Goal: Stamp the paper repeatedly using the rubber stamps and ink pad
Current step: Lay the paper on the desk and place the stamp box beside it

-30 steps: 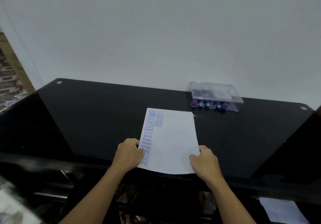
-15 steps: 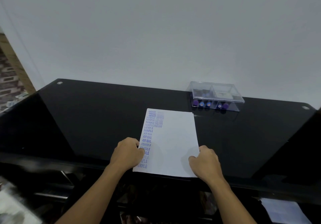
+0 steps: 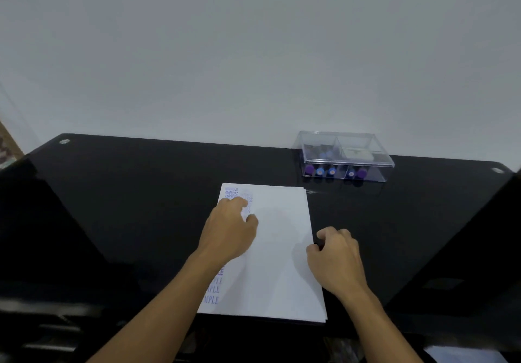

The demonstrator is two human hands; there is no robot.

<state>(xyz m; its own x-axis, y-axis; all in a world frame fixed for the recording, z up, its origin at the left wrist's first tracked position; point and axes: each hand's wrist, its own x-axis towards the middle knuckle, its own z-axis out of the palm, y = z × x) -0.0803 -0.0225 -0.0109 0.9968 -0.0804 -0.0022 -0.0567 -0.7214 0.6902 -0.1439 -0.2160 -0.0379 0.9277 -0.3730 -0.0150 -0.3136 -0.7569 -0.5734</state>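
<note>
A white paper stack (image 3: 279,264) lies on the black glass table (image 3: 127,207), its left column filled with blue stamped words. My left hand (image 3: 228,233) rests on the upper left of the paper, fingertips bent down onto the stamped column. At the paper's right edge is my right hand (image 3: 335,258), thumb on the sheet and fingers curled just beside the edge, pinching it. A shut clear plastic box (image 3: 345,155) at the back right holds the rubber stamps (image 3: 320,171) with blue and purple ends. I cannot make out the ink pad.
The table's back edge meets a plain white wall. The paper's near edge lies at the table's front edge (image 3: 84,309), and a lower shelf shows below it. Dark reflections cross the glass to the left and right.
Both hands have left the paper's near corners and moved up: the left onto the stamped column, the right to the right edge. The paper has slid slightly toward me.
</note>
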